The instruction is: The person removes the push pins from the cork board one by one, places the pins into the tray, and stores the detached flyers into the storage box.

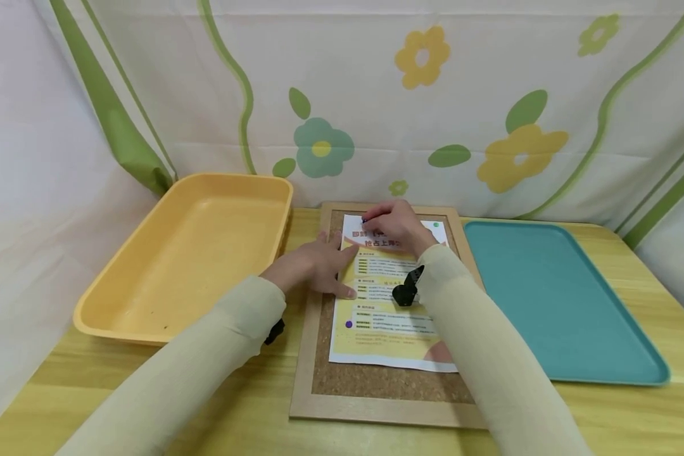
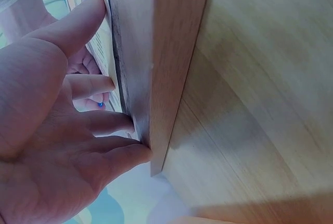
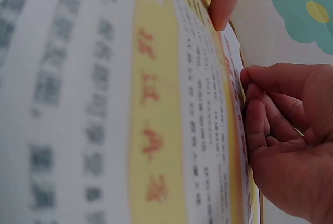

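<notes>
A printed paper sheet (image 1: 396, 345) lies on a wood-framed cork board (image 1: 376, 382). At the sheet's upper left corner my right hand (image 1: 398, 223) pinches a small dark blue push pin (image 1: 364, 220) against the paper. In the left wrist view a blue bit of the pin (image 2: 101, 104) shows between those fingertips. My left hand (image 1: 322, 265) rests spread along the left side, thumb and forefinger on the sheet, other fingers over the wooden frame (image 2: 136, 52). A green pin (image 1: 436, 224) sits at the upper right corner, and a purple pin (image 1: 349, 324) at the lower left.
A deep yellow tray (image 1: 182, 272) stands left of the board, with tiny dark specks in it. To the right is a flat teal tray (image 1: 564, 304). Behind the wooden table (image 1: 239, 405) hangs a flowered curtain (image 1: 376, 101).
</notes>
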`<state>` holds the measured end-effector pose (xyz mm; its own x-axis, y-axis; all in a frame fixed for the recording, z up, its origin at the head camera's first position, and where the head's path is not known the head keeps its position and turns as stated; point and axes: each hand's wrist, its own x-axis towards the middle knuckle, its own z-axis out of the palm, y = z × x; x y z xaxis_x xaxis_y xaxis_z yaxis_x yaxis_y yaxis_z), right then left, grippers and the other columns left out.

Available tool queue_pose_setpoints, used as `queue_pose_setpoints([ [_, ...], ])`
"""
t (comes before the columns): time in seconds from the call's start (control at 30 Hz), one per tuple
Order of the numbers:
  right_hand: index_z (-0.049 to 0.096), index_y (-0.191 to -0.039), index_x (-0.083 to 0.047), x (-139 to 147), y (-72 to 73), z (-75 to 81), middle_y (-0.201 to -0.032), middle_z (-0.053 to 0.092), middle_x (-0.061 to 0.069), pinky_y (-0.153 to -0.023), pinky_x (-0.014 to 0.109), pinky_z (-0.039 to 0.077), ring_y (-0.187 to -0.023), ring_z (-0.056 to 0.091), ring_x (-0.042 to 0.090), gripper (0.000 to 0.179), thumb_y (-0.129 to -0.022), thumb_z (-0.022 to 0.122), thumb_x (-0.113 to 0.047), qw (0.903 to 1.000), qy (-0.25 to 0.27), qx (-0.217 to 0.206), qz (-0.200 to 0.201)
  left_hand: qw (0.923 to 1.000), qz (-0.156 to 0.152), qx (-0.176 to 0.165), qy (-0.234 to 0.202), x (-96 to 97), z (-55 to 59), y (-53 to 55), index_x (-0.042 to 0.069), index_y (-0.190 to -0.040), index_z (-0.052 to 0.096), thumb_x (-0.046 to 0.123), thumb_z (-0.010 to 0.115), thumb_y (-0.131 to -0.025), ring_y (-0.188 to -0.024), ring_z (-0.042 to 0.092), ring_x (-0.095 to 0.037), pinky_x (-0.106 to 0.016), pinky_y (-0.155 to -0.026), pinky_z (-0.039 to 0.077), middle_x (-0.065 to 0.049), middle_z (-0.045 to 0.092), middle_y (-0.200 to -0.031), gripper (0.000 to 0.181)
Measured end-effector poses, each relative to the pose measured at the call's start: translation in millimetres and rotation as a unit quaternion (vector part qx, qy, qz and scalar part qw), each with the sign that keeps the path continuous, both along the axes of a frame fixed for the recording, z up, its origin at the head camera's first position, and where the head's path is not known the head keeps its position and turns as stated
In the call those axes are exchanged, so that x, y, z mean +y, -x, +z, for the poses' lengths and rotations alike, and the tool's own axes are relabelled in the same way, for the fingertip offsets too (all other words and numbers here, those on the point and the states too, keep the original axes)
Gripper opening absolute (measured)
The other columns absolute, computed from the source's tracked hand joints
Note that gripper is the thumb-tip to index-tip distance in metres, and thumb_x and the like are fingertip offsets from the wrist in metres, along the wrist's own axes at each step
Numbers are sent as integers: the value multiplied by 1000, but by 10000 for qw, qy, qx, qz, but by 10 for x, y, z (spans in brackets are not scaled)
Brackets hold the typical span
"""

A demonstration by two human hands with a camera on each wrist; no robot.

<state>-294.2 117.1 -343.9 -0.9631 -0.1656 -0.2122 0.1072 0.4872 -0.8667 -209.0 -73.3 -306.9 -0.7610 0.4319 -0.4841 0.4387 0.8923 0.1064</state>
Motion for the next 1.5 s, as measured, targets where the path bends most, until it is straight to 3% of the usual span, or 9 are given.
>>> queue_pose_setpoints([
  [0.57,78,-122,-12,61,-7,48,-134,69,9,-107,40,46,-115,61,23,23,-99,73,-12,9998,-24,-217,20,9999,33,97,-76,-9,-25,23,22,-173,12,65,65,-97,-164,2,-51,-58,-132,20,-21,2,-179,102],
  [0.83,77,-126,-12,185,-44,110,-136,67,9,-98,35,48,-110,62,24,27,-100,72,-13,9996,-157,-221,-38,9999,67,37,-68,-9,-18,9,22,-173,11,65,65,-97,-164,1,-51,-58,-132,20,-21,2,-179,102],
  [1.17,75,-131,-11,297,-84,223,-138,66,8,-103,40,53,-112,63,26,31,-100,72,-13,9999,-116,-23,-63,9999,86,-21,-142,-29,-17,12,21,-173,10,63,65,-99,-164,-1,-51,-59,-133,18,-22,-1,-178,101],
  [1.5,75,-132,-10,430,-148,273,-138,68,7,-109,45,50,-116,63,28,32,-101,72,-17,9999,-66,61,-75,9997,161,-41,-175,-11,-17,18,23,-173,11,63,66,-98,-164,-3,-49,-59,-133,16,-20,-1,-179,102],
])
